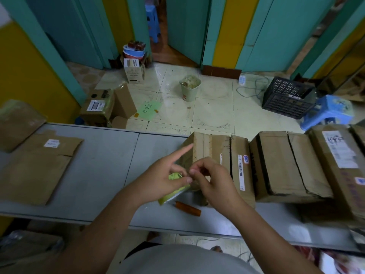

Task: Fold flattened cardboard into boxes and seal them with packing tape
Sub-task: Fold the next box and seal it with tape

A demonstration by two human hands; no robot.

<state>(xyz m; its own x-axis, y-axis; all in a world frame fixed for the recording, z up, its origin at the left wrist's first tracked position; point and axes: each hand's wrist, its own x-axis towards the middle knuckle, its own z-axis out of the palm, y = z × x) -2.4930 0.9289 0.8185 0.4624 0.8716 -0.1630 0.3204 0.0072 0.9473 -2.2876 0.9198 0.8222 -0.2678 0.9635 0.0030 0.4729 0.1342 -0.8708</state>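
Grips green packing tape roll in left hand, index finger extended, above table near front edge. Curls right hand fingers at roll's upper rim, against left thumb; grasp on tape end: cannot tell. Folded cardboard box on table, directly behind hands. Orange utility knife flat on table, just below roll. Flattened cardboard at table left; row of further boxes at right.

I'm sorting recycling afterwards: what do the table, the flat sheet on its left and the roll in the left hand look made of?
Table: smooth grey, faint sheen; painted metal or laminate, unclear. Flat sheet: matte brown cardboard, creased, paper label. Roll: glossy clear plastic tape on a green core, probably card.
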